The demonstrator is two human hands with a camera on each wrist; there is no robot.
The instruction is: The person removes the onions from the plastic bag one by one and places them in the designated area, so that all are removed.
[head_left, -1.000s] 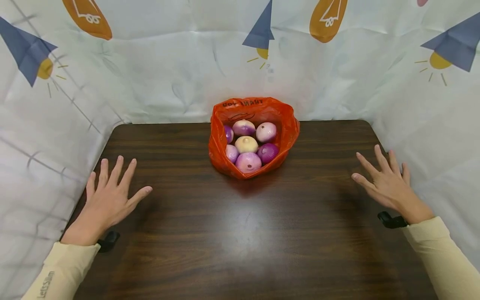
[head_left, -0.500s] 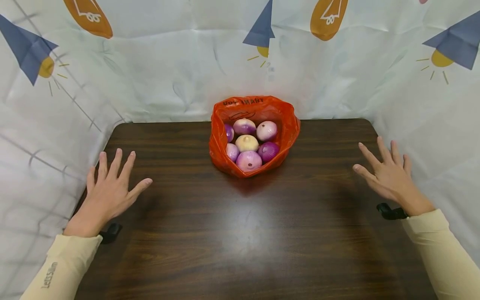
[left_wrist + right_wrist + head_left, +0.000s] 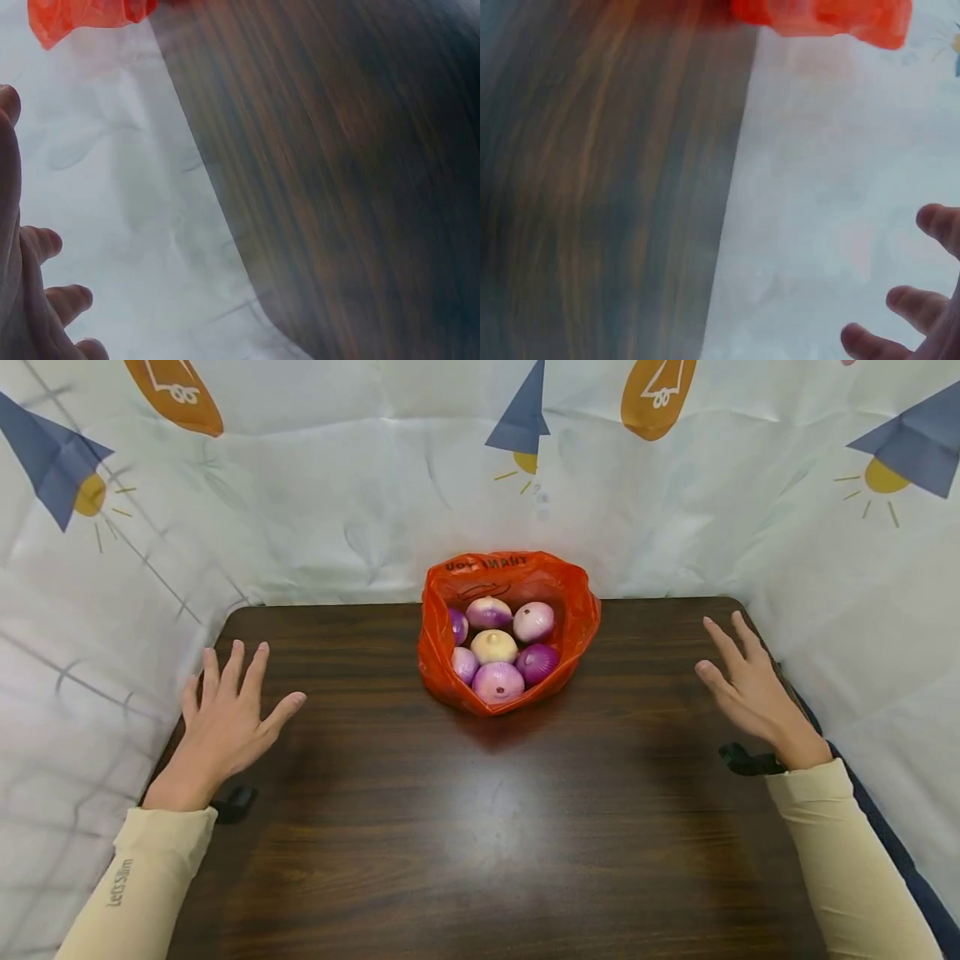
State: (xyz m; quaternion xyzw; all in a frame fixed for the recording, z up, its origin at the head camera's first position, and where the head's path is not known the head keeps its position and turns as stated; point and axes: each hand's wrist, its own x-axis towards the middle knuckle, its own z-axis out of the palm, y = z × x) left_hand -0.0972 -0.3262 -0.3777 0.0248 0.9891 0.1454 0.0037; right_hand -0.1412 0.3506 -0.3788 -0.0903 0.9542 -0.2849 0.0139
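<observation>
A red plastic bag stands with its mouth spread wide at the back middle of the table. Several onions, most of them purple and one pale yellow onion, lie inside it. To the left of the bag is my left hand, fingers spread, holding nothing. My right hand hovers on the bag's right side, its fingers apart and nothing in them. Neither hand touches the bag. In the left wrist view the bag's edge shows at the top, and the right wrist view also catches part of the bag.
The dark wood-grain table has rounded back corners. White sheeting printed with lamps and bulbs hangs behind it and along both sides. Black wrist straps with cameras, one of them the right camera, sit under the wrists.
Both hands have moved forward over the table, away from the body. The right hand has also shifted inward to the left. The bag and onions stay where they were.
</observation>
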